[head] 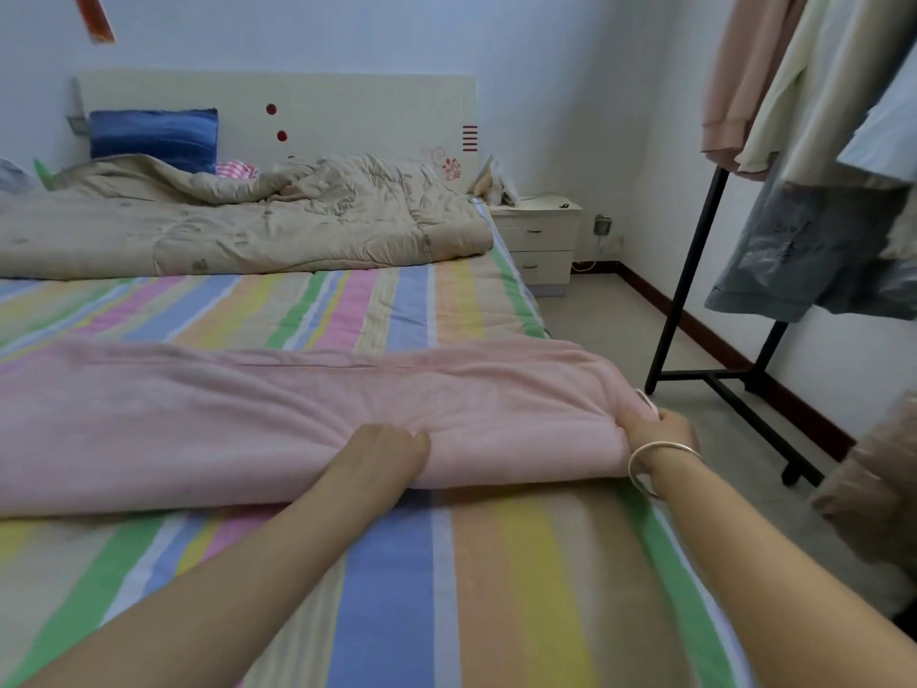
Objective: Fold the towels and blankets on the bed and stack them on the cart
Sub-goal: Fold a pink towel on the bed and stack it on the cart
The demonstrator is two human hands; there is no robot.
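**Two hands on one pink blanket**

One pink blanket (248,419) lies folded into a long band across the bed (446,588), running from the left edge of the view to the bed's right side. Both hands hold it. The left hand (382,451) grips the near edge about mid-bed, fingers curled into the cloth so that it bunches up just beyond the knuckles. The right hand (655,434) clutches the blanket's right end at the side of the bed, fingers tucked into the folded layers; one thin bangle (660,461) circles that wrist.

The bed wears one sheet striped in many colours. Farther up it lies one beige quilt (248,225), rumpled, with one blue pillow (154,134) propped against the headboard (347,111) (which bears two red dots). Beside the bed stands one nightstand (541,240) with two drawers. At the right, one black garment rack (694,290) carries hanging clothes, a pink one and a cream one among them; the rest overlap too much to count.
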